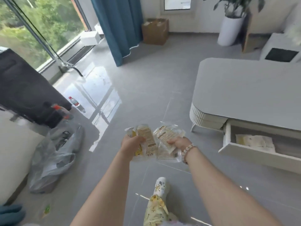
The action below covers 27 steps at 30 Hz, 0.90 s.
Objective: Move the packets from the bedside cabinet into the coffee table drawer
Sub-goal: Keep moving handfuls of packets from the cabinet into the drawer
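I hold clear, yellow-printed packets in both hands over the grey floor. My left hand (132, 144) grips one bundle of packets (146, 136). My right hand (178, 143), with a bead bracelet on its wrist, grips another bundle of packets (166, 136). To the right stands the white coffee table (244, 88), its drawer (241, 154) pulled open. More packets (255, 141) lie inside the drawer. The bedside cabinet is not in view.
Grey plastic bags (53, 154) and bottles (75, 101) lie on the floor at left beside a dark cloth-covered object (24, 88). A blue curtain (117, 26), a cardboard box (155, 31) and a white planter (230, 28) stand at the back. My foot (160, 186) steps forward.
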Each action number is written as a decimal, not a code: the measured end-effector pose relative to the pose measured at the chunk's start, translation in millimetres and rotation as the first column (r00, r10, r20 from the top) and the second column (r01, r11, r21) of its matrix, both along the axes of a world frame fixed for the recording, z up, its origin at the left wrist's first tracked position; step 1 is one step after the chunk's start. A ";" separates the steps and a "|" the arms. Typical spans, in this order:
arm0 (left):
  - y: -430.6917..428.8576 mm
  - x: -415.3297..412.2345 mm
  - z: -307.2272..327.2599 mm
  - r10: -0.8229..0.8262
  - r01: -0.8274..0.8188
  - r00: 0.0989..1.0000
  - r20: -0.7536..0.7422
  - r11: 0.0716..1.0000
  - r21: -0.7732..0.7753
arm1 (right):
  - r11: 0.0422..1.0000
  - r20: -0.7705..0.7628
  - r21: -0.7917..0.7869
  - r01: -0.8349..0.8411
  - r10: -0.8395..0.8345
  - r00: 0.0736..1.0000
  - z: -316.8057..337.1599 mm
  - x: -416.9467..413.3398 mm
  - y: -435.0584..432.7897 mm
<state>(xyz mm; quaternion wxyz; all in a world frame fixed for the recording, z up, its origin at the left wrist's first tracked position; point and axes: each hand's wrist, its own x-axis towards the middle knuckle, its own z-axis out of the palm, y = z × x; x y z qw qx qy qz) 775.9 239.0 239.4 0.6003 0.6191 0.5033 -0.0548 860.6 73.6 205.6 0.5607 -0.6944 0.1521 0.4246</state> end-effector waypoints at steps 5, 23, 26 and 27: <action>-39.4 71.2 -3.2 -0.202 0.201 0.979 -0.019 0.979 -0.020 | 0.978 -0.030 -0.024 0.205 -0.206 0.978 -2.9 34.3 -47.3; -200.2 317.7 -29.4 -0.760 0.753 0.648 -0.056 0.650 -0.103 | 0.667 0.000 -0.128 0.734 -0.740 0.672 12.1 153.7 -197.3; -234.5 331.6 -31.4 -0.822 0.814 0.567 -0.055 0.569 -0.117 | 0.579 0.009 -0.151 0.801 -0.809 0.587 13.9 150.2 -224.8; -246.4 333.1 -30.1 -0.836 0.826 0.546 -0.054 0.548 -0.128 | 0.554 0.008 -0.162 0.817 -0.827 0.563 14.9 147.9 -233.6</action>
